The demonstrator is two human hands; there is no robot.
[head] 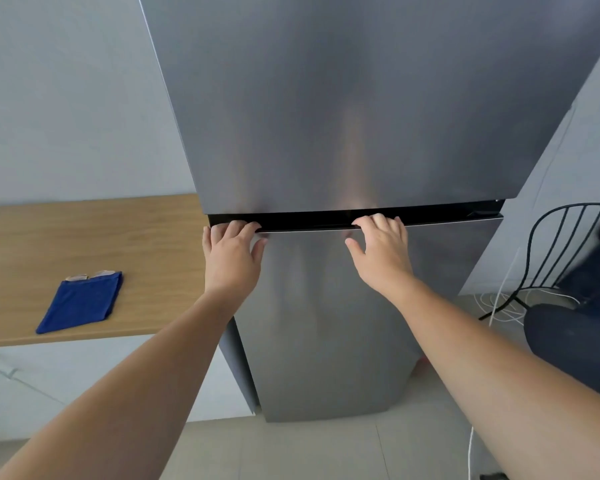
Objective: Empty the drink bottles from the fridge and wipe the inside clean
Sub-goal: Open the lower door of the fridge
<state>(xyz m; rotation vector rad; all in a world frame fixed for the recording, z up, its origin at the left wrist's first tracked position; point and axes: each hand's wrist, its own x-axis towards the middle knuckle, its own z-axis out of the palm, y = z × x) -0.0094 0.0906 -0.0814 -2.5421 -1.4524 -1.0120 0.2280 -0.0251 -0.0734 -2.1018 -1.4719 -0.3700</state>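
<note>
A tall steel fridge stands in front of me, both doors closed: an upper door (343, 109) and a lower door (326, 323). A dark gap (309, 221) runs between them. My left hand (231, 258) hooks its fingertips over the lower door's top edge at the left end of the gap. My right hand (381, 251) does the same near the middle. A folded blue cloth (82, 301) lies on the wooden counter (84, 230) to the left. No bottles show; the fridge's inside is hidden.
White cabinets (49, 386) sit under the counter. A black wire chair (568, 258) with a dark cushion stands at the right, white cables (499, 306) on the tiled floor beside it. A grey wall lies behind.
</note>
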